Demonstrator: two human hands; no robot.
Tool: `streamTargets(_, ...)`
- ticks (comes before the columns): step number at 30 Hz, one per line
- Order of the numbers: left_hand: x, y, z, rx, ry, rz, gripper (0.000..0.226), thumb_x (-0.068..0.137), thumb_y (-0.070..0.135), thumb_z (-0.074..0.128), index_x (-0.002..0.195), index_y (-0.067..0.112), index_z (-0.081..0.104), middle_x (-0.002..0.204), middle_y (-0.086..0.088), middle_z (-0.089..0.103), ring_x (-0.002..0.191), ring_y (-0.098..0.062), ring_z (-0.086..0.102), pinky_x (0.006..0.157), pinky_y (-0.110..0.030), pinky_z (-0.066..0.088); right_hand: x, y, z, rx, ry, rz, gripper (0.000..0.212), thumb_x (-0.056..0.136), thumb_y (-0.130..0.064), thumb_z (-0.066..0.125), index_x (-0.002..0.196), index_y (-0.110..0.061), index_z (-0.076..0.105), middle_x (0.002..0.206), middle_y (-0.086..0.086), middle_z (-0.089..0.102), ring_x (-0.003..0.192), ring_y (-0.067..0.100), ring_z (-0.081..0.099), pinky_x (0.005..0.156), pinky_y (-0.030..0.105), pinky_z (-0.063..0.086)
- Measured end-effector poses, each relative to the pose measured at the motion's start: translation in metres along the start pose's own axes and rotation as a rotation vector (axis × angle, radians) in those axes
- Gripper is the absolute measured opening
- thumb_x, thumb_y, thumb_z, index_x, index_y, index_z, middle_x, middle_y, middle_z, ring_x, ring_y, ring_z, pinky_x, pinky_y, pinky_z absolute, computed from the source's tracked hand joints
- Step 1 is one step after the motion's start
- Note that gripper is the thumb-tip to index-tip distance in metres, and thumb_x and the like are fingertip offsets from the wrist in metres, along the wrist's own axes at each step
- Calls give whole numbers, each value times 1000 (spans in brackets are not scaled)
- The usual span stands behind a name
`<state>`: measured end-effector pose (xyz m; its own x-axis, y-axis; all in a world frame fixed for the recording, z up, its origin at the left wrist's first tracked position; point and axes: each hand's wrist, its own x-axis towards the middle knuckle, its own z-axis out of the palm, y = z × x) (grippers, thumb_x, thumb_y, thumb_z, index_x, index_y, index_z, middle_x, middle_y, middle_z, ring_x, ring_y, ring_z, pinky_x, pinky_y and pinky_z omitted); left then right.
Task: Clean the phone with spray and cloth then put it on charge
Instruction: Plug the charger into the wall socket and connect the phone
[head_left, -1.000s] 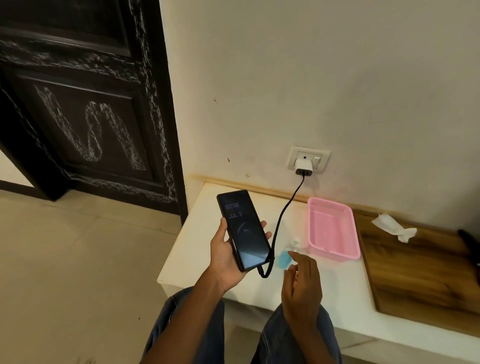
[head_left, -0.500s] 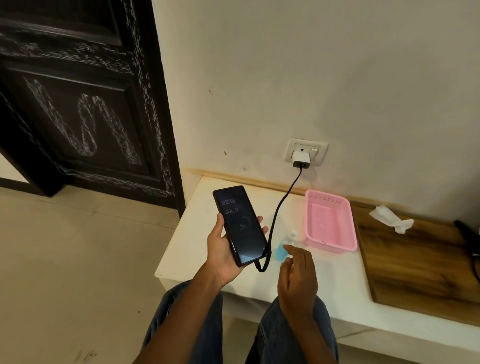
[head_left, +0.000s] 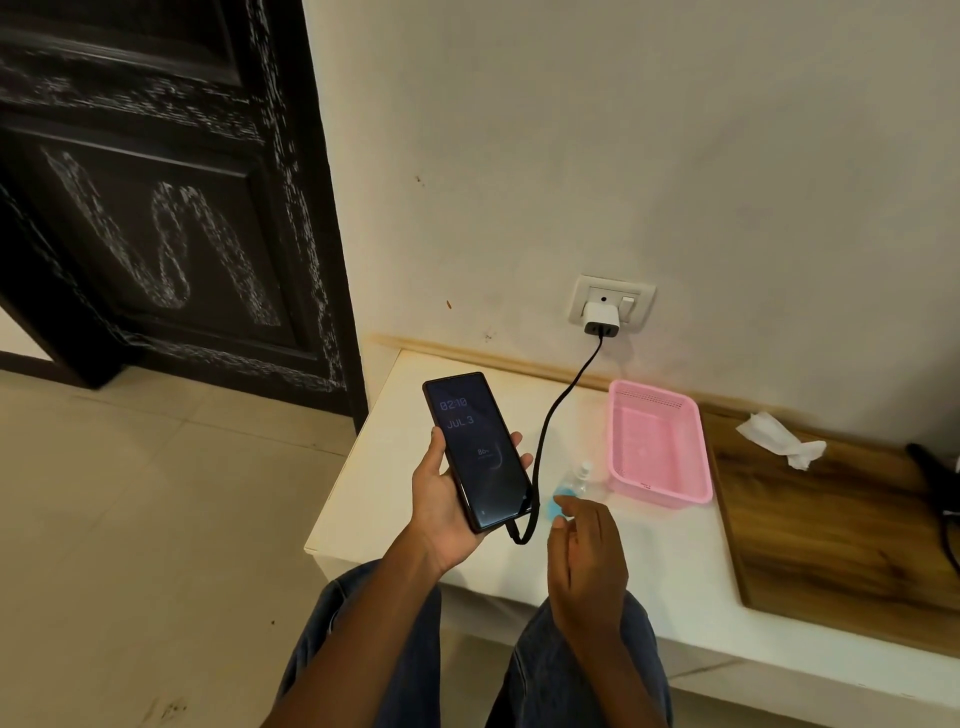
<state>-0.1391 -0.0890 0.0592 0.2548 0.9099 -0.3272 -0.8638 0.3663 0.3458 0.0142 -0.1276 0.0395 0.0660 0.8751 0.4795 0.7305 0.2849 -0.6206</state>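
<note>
My left hand (head_left: 441, 509) grips a black phone (head_left: 478, 449) above the left end of the white ledge (head_left: 670, 545). Its screen is lit, showing a clock, a date and a charge figure. A black cable (head_left: 556, 410) runs from the phone's bottom end up to a white charger (head_left: 600, 318) plugged into the wall socket (head_left: 636, 299). My right hand (head_left: 584, 558) hovers just right of the phone's lower end, fingers loosely bent, holding nothing. A small clear spray bottle (head_left: 576, 483) with blue liquid lies on the ledge behind that hand. A crumpled white cloth (head_left: 779, 439) lies on the wooden board.
A pink plastic basket (head_left: 696, 457) stands on the ledge beside the bottle. A wooden board (head_left: 841, 525) covers the ledge's right part, with a dark object (head_left: 935, 478) at its far edge. A dark door (head_left: 156, 208) stands to the left above tiled floor (head_left: 130, 519).
The view has shifted slightly. The phone stays in my left hand with the cable attached, and a charge figure now shows on its screen. My right hand has barely moved.
</note>
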Motion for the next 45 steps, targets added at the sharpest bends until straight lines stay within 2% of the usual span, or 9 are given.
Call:
streamTargets(6, 1, 0, -2, -16, 16, 9, 66, 86, 66, 39, 130, 21, 56, 134, -10, 58, 122, -33, 53, 97, -50, 45, 0, 1, -1, -15, -67, -9, 71, 95, -54, 24, 81, 0, 68, 75, 12, 70, 69, 24, 65, 62, 42, 58)
streamTargets(10, 2, -2, -6, -32, 39, 16, 67, 84, 67, 41, 129, 20, 56, 133, -10, 58, 122, -33, 54, 103, -51, 41, -2, 2, -1, 77, -97, 47, 69, 88, -64, 31, 81, -7, 68, 76, 2, 69, 71, 18, 63, 67, 46, 56)
streamTargets(14, 3, -3, -11, -39, 52, 30, 68, 82, 67, 44, 130, 20, 56, 134, -9, 57, 120, -31, 54, 103, -50, 40, -1, 2, 0, 237, -82, 250, 59, 75, -77, 39, 81, -21, 58, 73, -16, 56, 68, 17, 57, 74, 42, 51)
streamTargets(17, 5, -5, -16, -67, 61, 31, 68, 81, 66, 46, 129, 19, 57, 134, -9, 58, 120, -30, 54, 102, -48, 42, 1, 1, 4, 185, -183, 267, 23, 83, -46, 60, 84, -23, 61, 76, -8, 64, 72, 18, 61, 75, 48, 53)
streamTargets(22, 10, -10, -28, -103, 94, 44, 68, 82, 68, 43, 128, 19, 57, 130, -10, 60, 119, -30, 54, 104, -50, 39, 6, 0, 8, 161, -298, 298, 29, 73, -51, 58, 84, -25, 62, 75, -11, 64, 71, 12, 59, 68, 18, 47)
streamTargets(28, 19, -11, -46, -190, 133, 51, 74, 81, 72, 42, 129, 17, 57, 121, -11, 65, 114, -29, 57, 106, -51, 37, 7, 7, 21, 51, -273, 219, 10, 76, -16, 76, 77, -8, 70, 67, -1, 70, 57, 4, 54, 67, -2, 37)
streamTargets(34, 29, -2, -68, -246, 181, 35, 81, 78, 80, 31, 129, 22, 54, 123, -16, 64, 118, -39, 55, 95, -56, 45, 15, 13, 35, 208, -264, 419, 10, 86, -17, 65, 87, -7, 66, 71, 3, 70, 65, 14, 69, 59, 13, 53)
streamTargets(41, 43, 8, -88, -196, 232, 29, 78, 85, 75, 23, 142, 24, 38, 137, -12, 51, 126, -31, 46, 92, -54, 43, 34, 18, 59, 295, -165, 643, 25, 92, -20, 56, 100, 2, 65, 93, 15, 71, 87, 26, 68, 85, 40, 54)
streamTargets(45, 51, 10, -93, -207, 278, 36, 73, 88, 71, 23, 140, 24, 41, 138, -12, 50, 127, -31, 46, 99, -53, 38, 44, 22, 77, 319, -121, 726, 27, 94, -22, 52, 100, 2, 64, 95, 16, 70, 90, 30, 67, 88, 44, 53)
